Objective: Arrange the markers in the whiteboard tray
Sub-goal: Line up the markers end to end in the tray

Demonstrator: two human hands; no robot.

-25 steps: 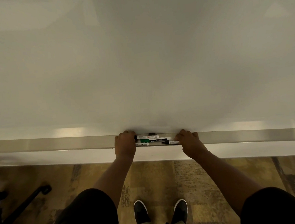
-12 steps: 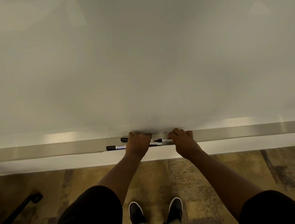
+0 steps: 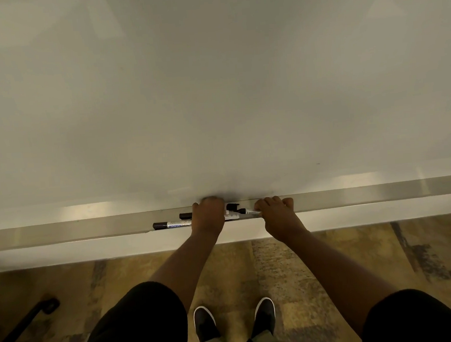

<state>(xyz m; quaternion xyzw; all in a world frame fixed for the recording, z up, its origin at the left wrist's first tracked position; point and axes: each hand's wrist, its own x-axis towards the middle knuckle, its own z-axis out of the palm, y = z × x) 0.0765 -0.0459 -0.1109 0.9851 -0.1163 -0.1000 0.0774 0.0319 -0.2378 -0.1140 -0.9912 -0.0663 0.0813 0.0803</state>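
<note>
Head view looks down along a blank whiteboard (image 3: 212, 91) to its long metal tray (image 3: 62, 233). My left hand (image 3: 207, 216) lies curled, palm down, over a bunch of markers in the tray; I cannot tell how tightly it grips them. From under its left side two barrels stick out: a marker with a dark cap and blue lettering (image 3: 169, 225) at the front edge, and behind it the tip of a black-capped marker (image 3: 185, 215). My right hand (image 3: 276, 215) is just beside the left, with its fingers (image 3: 268, 203) curled into the tray over the ends of the markers; whether it pinches one I cannot tell. Between my hands show a black cap (image 3: 232, 206) and white barrels (image 3: 232, 216). Below are a patterned floor (image 3: 293, 260), my dark shoes (image 3: 205, 323), black sleeves (image 3: 139, 326), and a black chair leg (image 3: 41, 309) at the left.
</note>
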